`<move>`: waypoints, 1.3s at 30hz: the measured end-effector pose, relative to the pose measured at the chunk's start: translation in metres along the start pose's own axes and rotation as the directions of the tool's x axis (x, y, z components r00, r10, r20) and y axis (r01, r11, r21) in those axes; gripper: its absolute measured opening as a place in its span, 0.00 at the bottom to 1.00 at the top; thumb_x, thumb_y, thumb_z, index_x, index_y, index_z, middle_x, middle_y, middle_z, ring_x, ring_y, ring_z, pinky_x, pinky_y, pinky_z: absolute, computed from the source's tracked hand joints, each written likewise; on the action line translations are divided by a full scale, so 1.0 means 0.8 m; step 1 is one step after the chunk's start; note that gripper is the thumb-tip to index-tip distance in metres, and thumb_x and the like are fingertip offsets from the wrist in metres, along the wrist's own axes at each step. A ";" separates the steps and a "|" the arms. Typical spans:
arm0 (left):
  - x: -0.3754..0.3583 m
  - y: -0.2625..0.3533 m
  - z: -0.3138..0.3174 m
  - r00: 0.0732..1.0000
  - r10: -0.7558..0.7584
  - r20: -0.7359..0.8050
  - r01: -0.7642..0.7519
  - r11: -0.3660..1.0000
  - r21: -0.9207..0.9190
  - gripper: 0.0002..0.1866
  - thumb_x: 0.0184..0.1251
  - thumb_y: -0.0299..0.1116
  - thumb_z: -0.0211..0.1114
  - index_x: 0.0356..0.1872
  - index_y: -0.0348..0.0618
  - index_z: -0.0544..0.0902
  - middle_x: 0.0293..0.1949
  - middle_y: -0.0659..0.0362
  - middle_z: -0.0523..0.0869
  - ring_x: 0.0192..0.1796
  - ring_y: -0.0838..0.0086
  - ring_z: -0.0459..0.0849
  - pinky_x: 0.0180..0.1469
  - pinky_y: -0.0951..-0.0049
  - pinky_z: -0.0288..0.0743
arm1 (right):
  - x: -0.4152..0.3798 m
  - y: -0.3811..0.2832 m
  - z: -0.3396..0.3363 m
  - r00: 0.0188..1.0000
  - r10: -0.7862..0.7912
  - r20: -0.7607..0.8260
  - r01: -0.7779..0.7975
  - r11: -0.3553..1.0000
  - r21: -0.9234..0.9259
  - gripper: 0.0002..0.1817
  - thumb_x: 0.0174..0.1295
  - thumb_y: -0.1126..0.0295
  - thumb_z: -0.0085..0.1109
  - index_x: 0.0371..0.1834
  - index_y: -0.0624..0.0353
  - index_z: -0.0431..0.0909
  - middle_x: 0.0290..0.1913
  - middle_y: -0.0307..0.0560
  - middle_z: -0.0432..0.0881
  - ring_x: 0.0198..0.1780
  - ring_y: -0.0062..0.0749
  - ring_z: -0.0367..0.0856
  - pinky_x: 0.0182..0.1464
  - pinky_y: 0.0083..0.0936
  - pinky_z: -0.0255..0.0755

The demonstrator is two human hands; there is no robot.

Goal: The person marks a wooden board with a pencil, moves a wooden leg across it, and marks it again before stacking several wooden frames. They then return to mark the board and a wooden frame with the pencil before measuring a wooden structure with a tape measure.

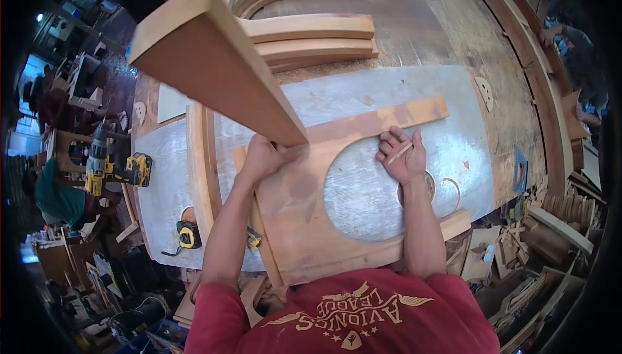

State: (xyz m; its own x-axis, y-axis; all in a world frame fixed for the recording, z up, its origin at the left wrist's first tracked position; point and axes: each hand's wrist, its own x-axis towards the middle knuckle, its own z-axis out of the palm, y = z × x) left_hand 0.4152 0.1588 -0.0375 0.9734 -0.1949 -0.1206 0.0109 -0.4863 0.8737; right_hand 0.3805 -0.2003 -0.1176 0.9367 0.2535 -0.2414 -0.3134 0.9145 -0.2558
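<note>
My left hand (264, 159) is closed around the foot of a thick wooden post (227, 69), which rises toward the camera. The post's lower end rests on the flat U-shaped wooden panel (291, 215), near its far left corner. A thin pencil (399, 153) lies in the curled fingers of my right hand (405, 158), palm turned up. That hand is over the panel's rounded cutout, close to its far arm. Along the panel's left side runs a narrow wooden strip (264, 240). Under the panel is a grey sheet-covered work surface (363, 192).
Curved wooden parts (304, 27) are stacked at the far side. To the left are a tape measure (188, 235), an upright board (202, 166) and a yellow cordless drill (97, 163). A blue square (519, 169) lies right, near wood scraps (512, 250). Other people work at both edges.
</note>
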 end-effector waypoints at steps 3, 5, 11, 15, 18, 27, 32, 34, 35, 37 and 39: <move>-0.002 0.001 -0.011 0.998 0.012 0.057 -0.013 1.000 0.014 0.27 0.45 0.32 0.82 0.51 0.41 0.88 0.47 0.55 0.90 0.49 0.69 0.87 0.54 0.68 0.79 | 0.000 0.003 0.006 1.000 -0.014 -0.024 0.013 1.000 -0.026 0.41 0.75 0.31 0.33 0.55 0.59 0.81 0.49 0.61 0.85 0.39 0.42 0.75 0.43 0.44 0.68; 0.001 -0.016 -0.016 0.995 0.050 0.086 -0.054 0.998 0.044 0.32 0.44 0.33 0.81 0.56 0.40 0.85 0.49 0.54 0.90 0.50 0.68 0.87 0.56 0.68 0.79 | -0.001 0.003 0.008 0.999 -0.020 -0.028 0.019 0.999 -0.033 0.41 0.75 0.31 0.33 0.54 0.60 0.82 0.48 0.61 0.85 0.38 0.42 0.75 0.43 0.44 0.68; -0.001 -0.002 -0.033 0.988 0.042 0.148 -0.038 0.999 -0.033 0.40 0.42 0.34 0.80 0.64 0.39 0.81 0.53 0.50 0.89 0.55 0.65 0.87 0.61 0.66 0.78 | -0.007 0.007 0.020 0.986 -0.061 -0.157 0.043 0.992 -0.116 0.41 0.76 0.31 0.33 0.44 0.58 0.86 0.37 0.55 0.85 0.34 0.40 0.74 0.44 0.41 0.67; -0.004 -0.002 -0.034 0.980 0.122 0.159 -0.118 0.993 -0.031 0.42 0.41 0.33 0.80 0.66 0.39 0.79 0.56 0.48 0.88 0.58 0.62 0.87 0.63 0.65 0.78 | -0.011 0.014 0.039 0.964 -0.120 -0.238 0.077 0.980 -0.184 0.39 0.75 0.31 0.36 0.36 0.58 0.80 0.24 0.47 0.76 0.24 0.37 0.67 0.38 0.39 0.65; -0.003 -0.001 -0.029 0.984 0.116 0.136 -0.115 0.993 -0.012 0.43 0.40 0.33 0.80 0.66 0.39 0.79 0.56 0.47 0.88 0.58 0.57 0.87 0.64 0.63 0.78 | -0.014 0.011 0.030 0.989 -0.094 -0.114 0.073 0.981 -0.179 0.38 0.76 0.32 0.36 0.30 0.56 0.79 0.17 0.42 0.70 0.17 0.33 0.61 0.36 0.36 0.63; 0.006 -0.038 -0.018 0.974 0.219 0.062 -0.225 0.967 0.117 0.38 0.48 0.38 0.80 0.65 0.41 0.81 0.56 0.49 0.88 0.58 0.60 0.87 0.63 0.62 0.78 | -0.021 0.028 0.031 0.986 -0.097 -0.137 0.039 0.927 -0.374 0.32 0.79 0.40 0.40 0.34 0.57 0.79 0.24 0.44 0.79 0.26 0.33 0.75 0.40 0.39 0.72; 0.003 -0.020 -0.028 0.986 0.113 0.120 -0.096 0.985 -0.141 0.30 0.56 0.34 0.78 0.63 0.41 0.83 0.55 0.52 0.89 0.58 0.66 0.87 0.62 0.66 0.79 | -0.046 0.086 0.091 0.976 -0.178 -0.128 0.019 0.650 -0.759 0.19 0.76 0.55 0.57 0.42 0.62 0.83 0.31 0.46 0.85 0.31 0.29 0.81 0.37 0.30 0.75; 0.002 -0.022 -0.027 0.988 0.084 0.126 -0.059 0.980 -0.192 0.28 0.59 0.33 0.77 0.62 0.40 0.84 0.55 0.53 0.89 0.58 0.69 0.86 0.61 0.67 0.79 | -0.045 0.109 0.114 0.980 -0.197 -0.031 0.065 0.460 -0.886 0.15 0.73 0.60 0.62 0.44 0.63 0.84 0.31 0.44 0.85 0.29 0.25 0.80 0.33 0.25 0.74; 0.001 -0.023 -0.027 0.988 0.078 0.131 -0.045 0.969 -0.243 0.27 0.60 0.32 0.76 0.61 0.40 0.84 0.55 0.53 0.89 0.58 0.71 0.86 0.61 0.68 0.79 | -0.042 0.118 0.123 0.980 -0.199 0.018 0.089 0.354 -0.931 0.13 0.72 0.62 0.64 0.44 0.64 0.84 0.30 0.43 0.85 0.29 0.23 0.79 0.31 0.22 0.73; 0.002 -0.023 -0.027 0.987 0.039 0.158 0.004 0.965 -0.261 0.25 0.61 0.33 0.75 0.61 0.39 0.85 0.55 0.54 0.90 0.57 0.72 0.86 0.60 0.69 0.79 | -0.034 0.133 0.138 0.976 -0.217 0.009 0.067 0.261 -0.963 0.13 0.71 0.62 0.65 0.43 0.63 0.84 0.30 0.41 0.84 0.28 0.20 0.78 0.30 0.21 0.72; 0.004 -0.017 -0.033 0.981 -0.025 0.190 0.062 0.980 -0.190 0.25 0.61 0.34 0.75 0.60 0.38 0.85 0.54 0.55 0.90 0.55 0.72 0.87 0.58 0.69 0.80 | -0.031 0.145 0.146 0.976 -0.217 0.008 0.056 0.213 -0.975 0.13 0.71 0.62 0.66 0.42 0.63 0.84 0.31 0.41 0.85 0.27 0.18 0.77 0.29 0.19 0.71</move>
State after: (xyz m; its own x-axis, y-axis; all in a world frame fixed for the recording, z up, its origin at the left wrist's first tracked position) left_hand 0.4241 0.1872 -0.0376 0.9115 -0.3413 -0.2296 0.1140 -0.3268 0.9382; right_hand 0.3393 -0.0636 -0.0322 0.9838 0.0512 -0.1721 -0.1665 -0.0982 -0.9811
